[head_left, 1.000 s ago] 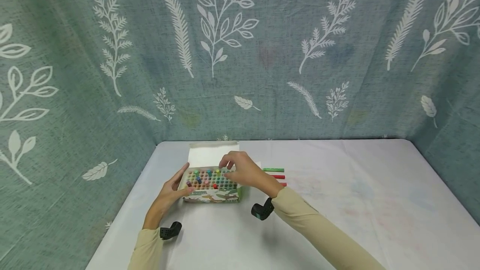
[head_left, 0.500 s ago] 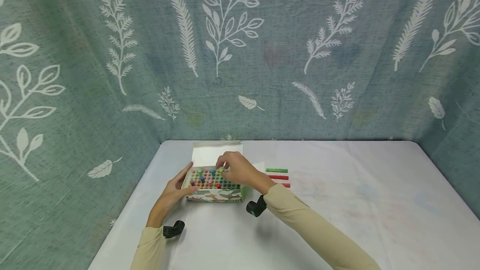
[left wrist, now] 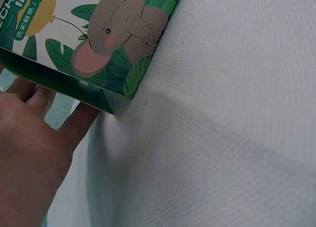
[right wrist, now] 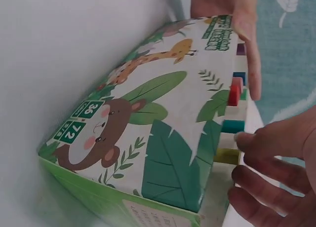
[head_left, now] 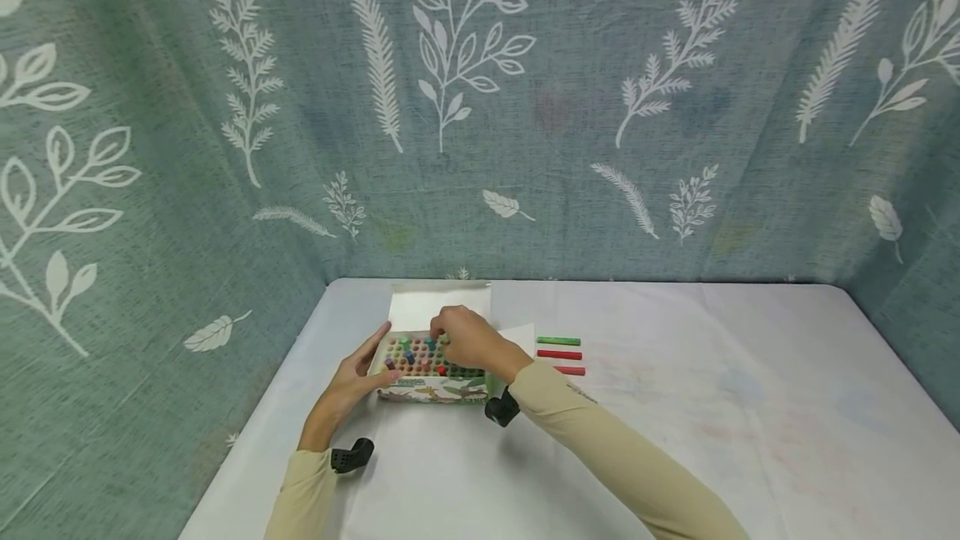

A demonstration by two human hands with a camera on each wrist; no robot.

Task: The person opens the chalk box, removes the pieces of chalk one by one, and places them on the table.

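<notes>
A printed cardboard box (head_left: 431, 391) stands with its lid raised and coloured sticks in several of its round holes. My left hand (head_left: 347, 386) grips the box's left end, the thumb along the front edge. In the left wrist view the fingers of the left hand (left wrist: 39, 138) pass behind the box. Over the holes, my right hand (head_left: 472, 344) reaches down from the right. In the right wrist view its thumb and curled fingers close in around a yellow-green stick (right wrist: 227, 156). Right beside it stands a teal stick (right wrist: 233, 126). The exact contact is partly hidden.
To the right of the box lie a green stick (head_left: 558, 342), a red stick (head_left: 559, 354) and another red stick (head_left: 572, 371). A white flap (head_left: 521, 338) sticks out at the box's right. Behind the white table (head_left: 675, 415) hangs a patterned curtain (head_left: 555, 107).
My right hand has moved left over the box, and its spread fingers have drawn together at the yellow-green stick. The left hand keeps its hold. The head view has shifted slightly.
</notes>
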